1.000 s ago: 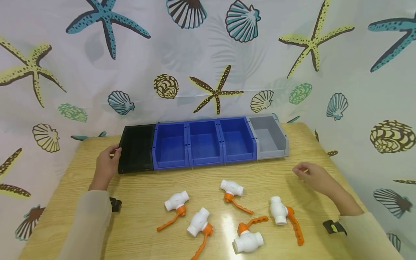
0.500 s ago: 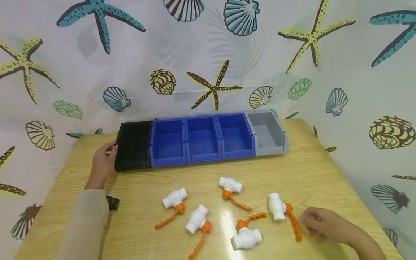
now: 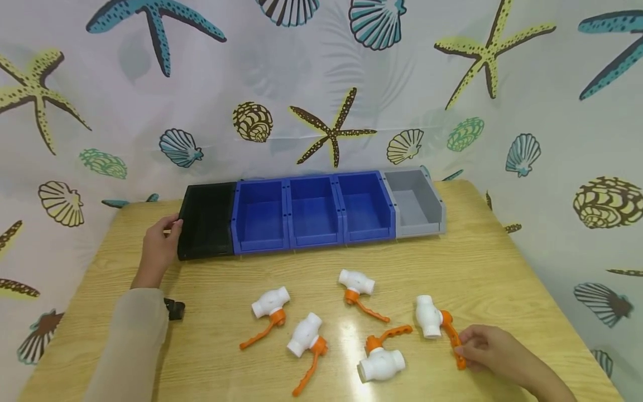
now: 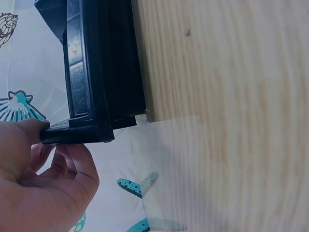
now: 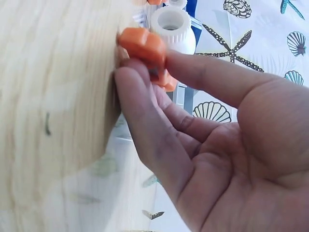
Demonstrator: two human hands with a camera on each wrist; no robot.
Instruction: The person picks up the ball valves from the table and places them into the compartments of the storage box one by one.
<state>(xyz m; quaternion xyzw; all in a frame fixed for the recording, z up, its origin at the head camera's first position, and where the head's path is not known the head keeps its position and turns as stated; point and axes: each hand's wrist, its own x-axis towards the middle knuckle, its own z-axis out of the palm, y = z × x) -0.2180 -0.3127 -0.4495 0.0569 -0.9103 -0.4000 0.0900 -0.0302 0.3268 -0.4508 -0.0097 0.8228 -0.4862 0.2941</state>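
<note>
Orange-handled white valve at far right lies on the tabletop, lever pinched in the grip of the right hand, left hand grasping the black bin by its rim; work looks barely begun, this valve apparently not yet lifted, four other valves lying unheld nearby.

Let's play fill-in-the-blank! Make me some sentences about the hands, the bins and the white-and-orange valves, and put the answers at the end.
1. The left hand pinches the rim of a bin whose colour is ____.
2. The right hand pinches a valve's handle, whose colour is ____.
3. Counting that one, the head view shows ____ valves.
4. In the head view, the grey bin is the bin farthest to the ____.

Missing words: black; orange; five; right.
</note>
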